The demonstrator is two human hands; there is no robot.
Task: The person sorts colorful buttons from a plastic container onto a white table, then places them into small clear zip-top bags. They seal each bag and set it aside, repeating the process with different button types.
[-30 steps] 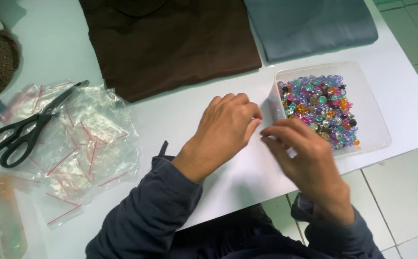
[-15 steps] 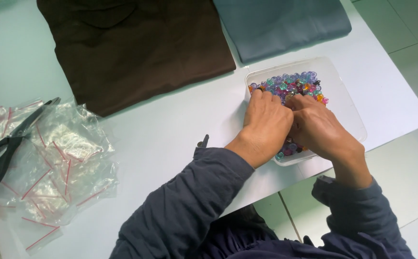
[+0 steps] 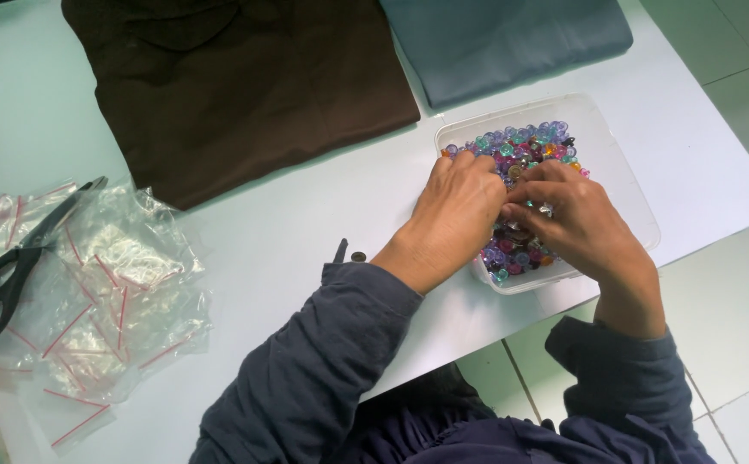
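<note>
Black-handled scissors are lying at the far left edge of a white table, their blades pointing up and to the right across a loose heap of small clear zip bags with red seal strips. Behind them, a folded brown cloth is resting flat, with a folded grey-blue cloth just beside it to the right. A person in dark blue sleeves is reaching both hands into a clear plastic tub sitting near the table's right front edge, its long axis running from near edge to far edge, slightly tilted. The tub is holding a mass of multicoloured beads, purple, teal and pink. The left hand is lying curled over the beads, fingers bent down; whether it is gripping any is not visible. The right hand is pinching among the beads, fingertips touching the left hand's.
</note>
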